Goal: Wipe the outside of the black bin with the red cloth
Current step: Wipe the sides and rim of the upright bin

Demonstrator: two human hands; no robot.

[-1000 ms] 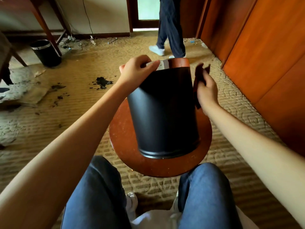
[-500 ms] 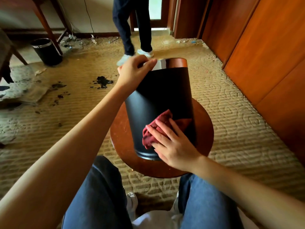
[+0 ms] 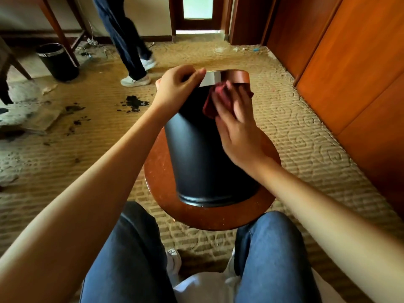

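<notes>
On round wooden table [image 3: 161,204], just past knees: black bin [image 3: 203,158]. Right hand [image 3: 237,130], fingers flat, presses red cloth [image 3: 208,104] on bin's upper side. Left hand [image 3: 177,87] pinches bin's top edge. Wiping step, likely. Next: turn bin, rub other sides.

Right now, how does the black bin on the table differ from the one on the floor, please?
The near bin sits on the round table; the far bin stands on the floor. The left hand grips the near bin's rim and the right hand presses the red cloth on it; nothing touches the far bin. Both are black with a shiny rim.
</notes>
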